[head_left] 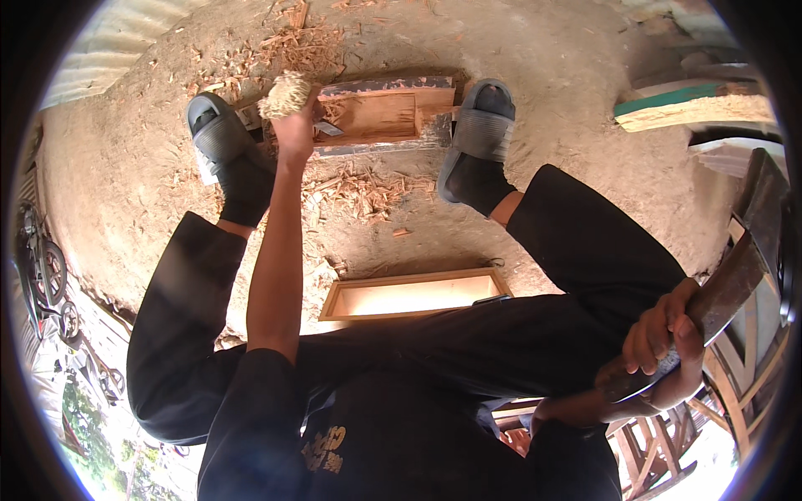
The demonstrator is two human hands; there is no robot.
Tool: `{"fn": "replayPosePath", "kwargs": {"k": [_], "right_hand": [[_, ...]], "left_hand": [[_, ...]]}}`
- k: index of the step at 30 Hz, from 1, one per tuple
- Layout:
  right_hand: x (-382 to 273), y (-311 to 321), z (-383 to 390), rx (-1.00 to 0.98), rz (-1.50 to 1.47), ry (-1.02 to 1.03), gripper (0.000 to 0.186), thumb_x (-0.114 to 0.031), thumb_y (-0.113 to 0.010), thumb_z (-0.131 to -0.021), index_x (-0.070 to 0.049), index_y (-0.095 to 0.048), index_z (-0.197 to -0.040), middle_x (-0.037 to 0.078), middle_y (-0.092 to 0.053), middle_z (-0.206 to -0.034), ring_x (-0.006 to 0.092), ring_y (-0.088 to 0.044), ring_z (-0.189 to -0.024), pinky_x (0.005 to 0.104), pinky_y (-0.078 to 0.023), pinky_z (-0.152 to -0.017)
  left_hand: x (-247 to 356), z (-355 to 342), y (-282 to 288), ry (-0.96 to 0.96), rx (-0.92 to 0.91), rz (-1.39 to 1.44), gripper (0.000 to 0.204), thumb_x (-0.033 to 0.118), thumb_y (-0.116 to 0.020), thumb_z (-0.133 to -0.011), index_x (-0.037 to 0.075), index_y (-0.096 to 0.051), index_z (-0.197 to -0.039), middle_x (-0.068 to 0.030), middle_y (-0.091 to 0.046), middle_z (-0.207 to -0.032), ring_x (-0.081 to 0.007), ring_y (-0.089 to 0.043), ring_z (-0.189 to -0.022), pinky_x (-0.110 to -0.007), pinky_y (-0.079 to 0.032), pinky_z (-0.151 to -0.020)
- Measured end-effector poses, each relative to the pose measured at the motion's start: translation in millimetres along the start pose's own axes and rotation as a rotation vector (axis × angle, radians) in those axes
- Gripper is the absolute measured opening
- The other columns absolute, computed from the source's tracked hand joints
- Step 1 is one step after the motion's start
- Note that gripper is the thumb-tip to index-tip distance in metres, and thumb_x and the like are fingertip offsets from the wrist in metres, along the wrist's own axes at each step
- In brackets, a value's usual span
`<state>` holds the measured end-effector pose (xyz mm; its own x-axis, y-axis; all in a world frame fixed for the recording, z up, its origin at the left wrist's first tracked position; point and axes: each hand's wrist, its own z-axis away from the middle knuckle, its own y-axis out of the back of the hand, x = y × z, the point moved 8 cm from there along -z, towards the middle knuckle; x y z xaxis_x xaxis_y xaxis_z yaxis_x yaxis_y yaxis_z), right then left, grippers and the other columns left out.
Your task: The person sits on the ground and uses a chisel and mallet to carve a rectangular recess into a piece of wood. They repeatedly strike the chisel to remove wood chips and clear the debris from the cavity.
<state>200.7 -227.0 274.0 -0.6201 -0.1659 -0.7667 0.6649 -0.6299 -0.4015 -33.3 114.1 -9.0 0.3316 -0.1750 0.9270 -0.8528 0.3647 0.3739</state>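
Note:
My left hand (294,132) is closed around a chisel (284,94) whose pale handle end is splayed into a frayed tuft. Its grey blade shows beside the fist, over a hollowed wooden block (380,118). Dark, flaking paint covers the block's long edges, and its recess is bare reddish wood. The block lies on the ground between my sandalled feet. Out to the right, my right hand (662,332) grips a long, dark, club-like bar (727,294), raised at a slant above my thigh. Its exact kind is unclear.
Wood chips (355,194) litter the dirt floor around the block. A shallow wooden frame (334,302) lies nearer, partly behind my legs. Planks, one green-edged (693,107), lie at right, with stacked wooden frames (739,380) below. A motorbike (52,271) stands far left.

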Motion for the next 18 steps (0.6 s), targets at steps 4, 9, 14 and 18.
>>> {"fn": "replayPosePath", "kwargs": {"k": [4,9,14,18], "right_hand": [[0,-1,-1,0.026,0.009,0.002,0.015,-0.013,-0.049,-0.088,-0.005,-0.037,-0.084,0.005,-0.043,-0.058,0.0131,-0.042,-0.044,0.0289,-0.044,-0.043],[2,2,-4,0.061,0.019,0.009,0.015,-0.01,-0.051,-0.084,-0.004,-0.038,-0.079,0.005,-0.044,-0.057,0.0131,-0.042,-0.043,0.0283,-0.044,-0.041],[-5,-5,-3,0.134,0.113,0.154,0.019,-0.012,-0.049,-0.088,-0.003,-0.034,-0.081,0.004,-0.036,-0.056,0.0101,-0.036,-0.037,0.0257,-0.041,-0.037],[0,-7,-7,0.11,0.093,0.093,0.019,-0.013,-0.05,-0.087,-0.003,-0.035,-0.08,0.004,-0.036,-0.055,0.009,-0.036,-0.037,0.0246,-0.04,-0.035]], "left_hand": [[13,5,-15,-0.19,-0.057,-0.154,0.006,0.008,-0.058,-0.085,0.001,-0.059,-0.085,-0.0045,-0.053,-0.065,-0.0137,-0.049,-0.058,-0.028,-0.042,-0.057],[15,12,-18,-0.446,-0.063,-0.552,0.017,0.004,-0.055,-0.085,0.005,-0.062,-0.1,-0.0055,-0.056,-0.073,-0.0156,-0.051,-0.065,-0.028,-0.046,-0.065],[13,11,-18,-0.089,-0.081,-0.171,0.007,0.003,-0.059,-0.083,0.001,-0.059,-0.09,-0.0032,-0.054,-0.069,-0.0117,-0.049,-0.059,-0.027,-0.043,-0.055],[13,11,-23,0.093,-0.014,0.297,0.012,0.003,-0.065,-0.08,0.002,-0.053,-0.078,-0.0009,-0.051,-0.063,-0.0085,-0.045,-0.052,-0.025,-0.035,-0.046]]}}
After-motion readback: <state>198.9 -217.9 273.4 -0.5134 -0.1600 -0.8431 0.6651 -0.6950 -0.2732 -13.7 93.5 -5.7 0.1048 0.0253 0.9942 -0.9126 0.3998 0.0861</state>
